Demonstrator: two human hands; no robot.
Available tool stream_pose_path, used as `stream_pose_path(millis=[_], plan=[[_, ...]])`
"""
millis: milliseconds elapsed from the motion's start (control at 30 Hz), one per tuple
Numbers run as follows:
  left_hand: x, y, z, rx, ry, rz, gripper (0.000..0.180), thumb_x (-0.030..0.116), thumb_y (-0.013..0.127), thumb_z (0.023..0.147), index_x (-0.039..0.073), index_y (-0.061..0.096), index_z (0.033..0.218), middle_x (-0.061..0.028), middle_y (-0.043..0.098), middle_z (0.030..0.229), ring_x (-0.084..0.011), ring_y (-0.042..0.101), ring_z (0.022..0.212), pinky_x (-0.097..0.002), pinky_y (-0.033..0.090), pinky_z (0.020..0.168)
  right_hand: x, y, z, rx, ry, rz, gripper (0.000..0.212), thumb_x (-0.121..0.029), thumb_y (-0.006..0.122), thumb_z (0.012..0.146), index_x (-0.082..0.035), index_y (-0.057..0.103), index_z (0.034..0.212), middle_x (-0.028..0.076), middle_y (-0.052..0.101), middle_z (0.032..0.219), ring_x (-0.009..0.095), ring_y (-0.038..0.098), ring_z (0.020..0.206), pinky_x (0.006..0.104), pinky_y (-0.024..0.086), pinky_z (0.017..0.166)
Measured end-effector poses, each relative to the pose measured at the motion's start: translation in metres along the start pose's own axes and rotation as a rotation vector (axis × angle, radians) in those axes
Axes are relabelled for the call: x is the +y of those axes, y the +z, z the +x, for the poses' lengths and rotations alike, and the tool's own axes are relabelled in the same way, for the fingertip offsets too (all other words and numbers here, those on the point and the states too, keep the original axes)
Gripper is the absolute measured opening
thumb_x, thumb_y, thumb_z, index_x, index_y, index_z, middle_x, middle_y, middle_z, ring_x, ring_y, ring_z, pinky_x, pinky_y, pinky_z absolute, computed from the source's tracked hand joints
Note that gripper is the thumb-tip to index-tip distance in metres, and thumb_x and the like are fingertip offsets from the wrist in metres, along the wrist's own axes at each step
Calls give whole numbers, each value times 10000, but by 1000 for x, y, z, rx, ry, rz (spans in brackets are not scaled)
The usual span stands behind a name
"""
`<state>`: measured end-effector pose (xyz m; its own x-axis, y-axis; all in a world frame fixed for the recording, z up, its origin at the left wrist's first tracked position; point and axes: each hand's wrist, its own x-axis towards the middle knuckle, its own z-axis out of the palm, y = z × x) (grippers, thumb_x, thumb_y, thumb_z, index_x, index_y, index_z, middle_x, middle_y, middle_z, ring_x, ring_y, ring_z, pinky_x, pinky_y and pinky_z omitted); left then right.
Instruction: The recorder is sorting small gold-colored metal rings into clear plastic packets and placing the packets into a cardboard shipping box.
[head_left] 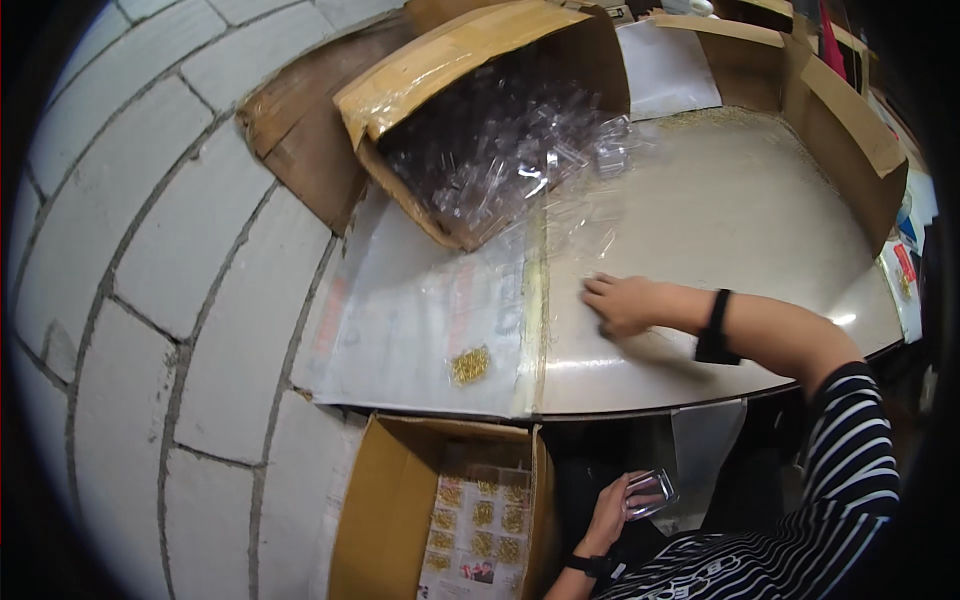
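My left hand [606, 514], low in front of my body below the table edge, is closed on a small clear plastic box [652, 493]. Over the middle of the pale table [720, 220] is my right hand [628, 304], a black band on its wrist. Its fingers are curled downward and drawn together, slightly blurred; anything between them is hidden. To the left of it, a clear pack of small golden pieces [469, 365] lies on the plastic-covered part of the table.
A tipped cardboard box [470, 50] spills clear plastic cases [540, 160] onto the table. Below the table's front edge, an open carton [385, 520] holds several packs of golden pieces [483, 515]. Cardboard walls [850, 150] border the far right side. A block wall [140, 290] stands at left.
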<state>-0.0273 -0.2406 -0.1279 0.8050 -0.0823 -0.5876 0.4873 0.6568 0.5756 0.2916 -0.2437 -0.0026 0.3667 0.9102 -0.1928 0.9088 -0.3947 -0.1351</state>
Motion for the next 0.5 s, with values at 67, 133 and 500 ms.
stream_pose_path(millis=[67, 133, 500], plan=[[-4, 1, 7, -6, 7, -16, 501, 355, 308, 1008, -37, 443, 1290, -175, 562, 1224, -274, 641, 1002, -343, 537, 778, -7, -12, -41, -88, 6, -17, 513, -272, 562, 839, 42, 467, 1233, 210, 384, 1378, 365, 401, 1261, 432, 407, 1003], [-1, 0, 16, -3, -30, 65, 509, 371, 319, 1001, -32, 447, 1286, -173, 560, 1234, -261, 645, 988, -332, 526, 752, -15, -11, -59, -128, 98, 57, 460, -201, 590, 809, 54, 493, 1178, 210, 442, 1315, 347, 429, 1240, 407, 428, 984], [-23, 1, 9, 30, -7, 108, 506, 366, 332, 995, -34, 443, 1285, -209, 551, 1238, -288, 644, 999, -321, 537, 727, -55, 17, -14, 211, -87, -106, 479, -280, 448, 913, -215, 383, 1383, 102, 369, 1433, 343, 321, 1335, 627, 295, 1000]])
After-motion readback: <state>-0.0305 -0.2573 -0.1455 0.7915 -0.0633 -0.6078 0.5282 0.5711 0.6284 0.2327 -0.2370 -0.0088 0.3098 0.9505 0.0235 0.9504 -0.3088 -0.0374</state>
